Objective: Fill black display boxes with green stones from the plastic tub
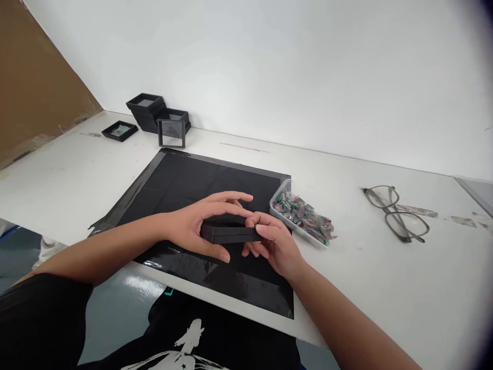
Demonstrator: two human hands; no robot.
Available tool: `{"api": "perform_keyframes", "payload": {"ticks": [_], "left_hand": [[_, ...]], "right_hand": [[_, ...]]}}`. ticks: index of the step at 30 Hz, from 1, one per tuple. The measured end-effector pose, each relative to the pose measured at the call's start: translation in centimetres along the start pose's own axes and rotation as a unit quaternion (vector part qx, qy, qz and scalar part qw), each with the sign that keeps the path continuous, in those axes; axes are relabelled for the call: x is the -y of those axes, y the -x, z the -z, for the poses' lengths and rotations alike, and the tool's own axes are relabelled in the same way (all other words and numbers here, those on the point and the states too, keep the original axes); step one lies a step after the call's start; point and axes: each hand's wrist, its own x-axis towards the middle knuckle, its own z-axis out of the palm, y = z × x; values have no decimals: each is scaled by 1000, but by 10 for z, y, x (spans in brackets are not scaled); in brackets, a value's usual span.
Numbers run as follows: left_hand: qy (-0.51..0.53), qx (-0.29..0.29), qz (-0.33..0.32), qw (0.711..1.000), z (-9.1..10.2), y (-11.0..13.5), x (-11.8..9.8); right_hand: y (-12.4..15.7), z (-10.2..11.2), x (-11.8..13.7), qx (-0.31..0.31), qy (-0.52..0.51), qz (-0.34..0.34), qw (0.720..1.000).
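A small black frame (233, 235), box-like with thick edges, is held nearly level above the black mat (185, 177). My right hand (275, 241) pinches its right end between thumb and fingers. My left hand (200, 223) surrounds the other end. Its fingers stretch out over the top and its thumb lies apart below, while the frame's left corner sits close to the base of the thumb. The inside of the frame is mostly hidden by the left fingers and the low viewing angle.
A clear plastic tray (274, 208) holds many small wrapped pieces (304, 213), right of the mat. Eyeglasses (396, 213) lie farther right. Stacked black frames (148, 114), one upright frame (171, 134) and one frame with greenish contents (119, 130) stand near the white wall.
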Motion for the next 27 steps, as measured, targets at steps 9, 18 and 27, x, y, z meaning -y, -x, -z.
{"api": "perform_keyframes", "payload": {"ticks": [9,18,27], "left_hand": [[30,-62,-24,997,-16,4,7],[-120,-195,-99,968,-41,7,10],[-215,-78,-63,971,-45,10,10]], "right_hand": [[5,2,3,-45,82,62,994],[15,-27,2,-107,125,126,978],[20,-29,12,-89,71,50,992]]}}
